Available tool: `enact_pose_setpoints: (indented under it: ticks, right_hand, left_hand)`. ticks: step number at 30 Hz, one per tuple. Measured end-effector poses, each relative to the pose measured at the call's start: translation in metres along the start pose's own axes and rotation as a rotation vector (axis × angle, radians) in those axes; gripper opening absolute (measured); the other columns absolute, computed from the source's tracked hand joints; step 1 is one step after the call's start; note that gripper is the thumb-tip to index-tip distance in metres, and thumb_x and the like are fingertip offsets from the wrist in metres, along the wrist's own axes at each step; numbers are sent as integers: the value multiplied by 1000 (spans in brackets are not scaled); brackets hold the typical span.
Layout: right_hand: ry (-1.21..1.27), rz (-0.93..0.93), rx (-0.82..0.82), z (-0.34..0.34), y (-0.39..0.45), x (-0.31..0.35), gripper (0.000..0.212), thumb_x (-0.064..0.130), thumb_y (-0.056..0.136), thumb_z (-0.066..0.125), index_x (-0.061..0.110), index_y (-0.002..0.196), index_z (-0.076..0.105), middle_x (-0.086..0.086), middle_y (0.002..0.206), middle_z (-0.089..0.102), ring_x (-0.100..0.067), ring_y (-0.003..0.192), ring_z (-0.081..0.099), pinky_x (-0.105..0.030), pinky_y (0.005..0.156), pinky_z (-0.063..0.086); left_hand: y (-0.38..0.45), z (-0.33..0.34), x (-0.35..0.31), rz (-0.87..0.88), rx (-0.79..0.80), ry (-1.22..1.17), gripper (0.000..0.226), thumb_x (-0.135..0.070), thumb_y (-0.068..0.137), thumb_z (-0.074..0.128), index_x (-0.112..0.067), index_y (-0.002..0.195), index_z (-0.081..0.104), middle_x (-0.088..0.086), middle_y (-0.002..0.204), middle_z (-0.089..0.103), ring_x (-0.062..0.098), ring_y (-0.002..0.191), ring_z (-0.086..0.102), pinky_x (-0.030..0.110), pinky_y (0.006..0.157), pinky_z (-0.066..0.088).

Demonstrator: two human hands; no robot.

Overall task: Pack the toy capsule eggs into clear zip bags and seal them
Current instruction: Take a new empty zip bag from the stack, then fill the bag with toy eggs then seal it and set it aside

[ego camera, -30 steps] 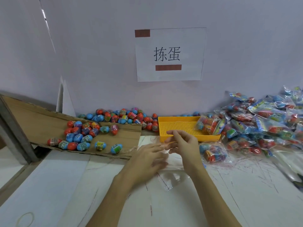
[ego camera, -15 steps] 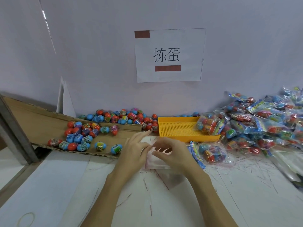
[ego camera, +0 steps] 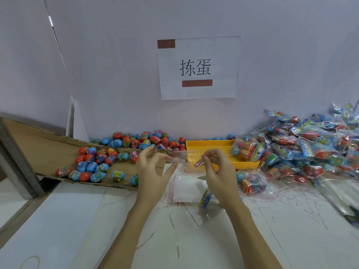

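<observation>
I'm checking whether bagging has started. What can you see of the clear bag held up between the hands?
The clear thin plastic zip bag looks empty and limp, held up above the white table before the yellow perforated plastic tray. The left hand pinches one end, the right hand the other.

Both hands are now off the stack of flat bags (ego camera: 186,188) they pressed half a second ago. They hold one clear zip bag (ego camera: 183,159) in the air toward 12 o'clock, the left hand (ego camera: 153,169) pinching its 9 o'clock edge, the right hand (ego camera: 217,167) its 3 o'clock edge.
</observation>
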State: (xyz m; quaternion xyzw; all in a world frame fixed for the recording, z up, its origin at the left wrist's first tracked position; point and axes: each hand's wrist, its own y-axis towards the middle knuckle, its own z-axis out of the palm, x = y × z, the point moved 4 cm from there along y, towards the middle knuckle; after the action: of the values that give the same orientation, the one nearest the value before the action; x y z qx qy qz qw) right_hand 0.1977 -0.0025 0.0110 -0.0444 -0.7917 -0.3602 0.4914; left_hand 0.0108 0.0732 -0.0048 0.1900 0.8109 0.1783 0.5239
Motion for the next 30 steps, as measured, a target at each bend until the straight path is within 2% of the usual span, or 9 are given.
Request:
enact_pose_setpoints:
  ticks: [4, 7, 10, 13, 16, 18, 20, 24, 30]
  right_hand:
    - [145, 78, 52, 0, -1, -2, 11, 5, 103, 53, 13, 98, 58, -1, 75, 71, -14, 67, 67, -28, 59, 56]
    - [229, 141, 26, 1, -1, -2, 9, 6, 105, 51, 10, 100, 58, -6, 74, 72, -20, 63, 66, -31, 63, 57]
    - [289, 185, -40, -2, 0, -3, 9, 7, 105, 50, 8, 102, 58, -8, 73, 73, -24, 65, 69, -33, 68, 60]
    - [341, 212, -59, -5, 0, -4, 9, 8, 106, 49, 7, 103, 57, -10, 76, 74, -28, 63, 71, -31, 64, 60]
    - [360, 260, -41, -4, 0, -6, 10, 11, 106, 49, 8, 104, 57, -8, 80, 75, -30, 62, 73, -38, 62, 60]
    - [382, 311, -6, -2, -1, -6, 9, 13, 106, 49, 9, 106, 58, -8, 82, 76, -32, 64, 74, -43, 64, 57]
    - [417, 366, 62, 2, -2, -6, 9, 14, 106, 51, 8, 107, 58, -9, 83, 77, -32, 64, 74, -42, 64, 56]
    - [396, 409, 196, 9, -5, -3, 10, 13, 105, 53, 7, 109, 59, -8, 80, 77, -28, 59, 72, -34, 61, 57]
    - [353, 410, -79, -3, -2, -10, 9, 14, 105, 52, 15, 105, 62, -2, 75, 74, -19, 55, 70, -26, 51, 57]
  left_hand:
    - [1, -6, 1, -93, -26, -34, 25, -43, 87, 77, -36, 110, 69, 3, 154, 35, 20, 145, 32, 36, 109, 35]
    - [-3, -4, 1, -180, -20, 39, 31, -59, 96, 54, -42, 121, 60, 9, 166, 28, 29, 153, 23, 57, 119, 27]
    - [-6, -1, 2, 32, 31, 423, 19, -35, 100, 66, -30, 115, 77, 4, 168, 27, 24, 157, 17, 48, 121, 12]
    - [-6, 6, 4, 157, 106, 572, 35, -17, 96, 71, -21, 131, 70, 4, 165, 34, 21, 155, 23, 43, 123, 16]
    - [-8, 9, -3, -39, 123, 142, 29, -27, 106, 55, -17, 126, 73, 2, 142, 64, 15, 137, 51, 43, 119, 36]
    - [-10, 12, -10, -310, 166, -309, 52, -58, 104, 40, -24, 116, 78, 0, 116, 77, 13, 114, 68, 40, 103, 52]
    - [-11, 16, -15, -387, 195, -547, 65, -71, 92, 40, -23, 118, 75, -5, 109, 79, 12, 104, 74, 31, 91, 57]
    - [-8, 15, -8, -399, 97, -798, 47, -36, 84, 74, -16, 125, 64, 7, 107, 79, 27, 95, 77, 27, 75, 62]
    - [-6, 13, 1, -447, 69, -857, 38, -29, 78, 79, -8, 109, 76, 11, 102, 80, 27, 92, 78, 25, 72, 62]
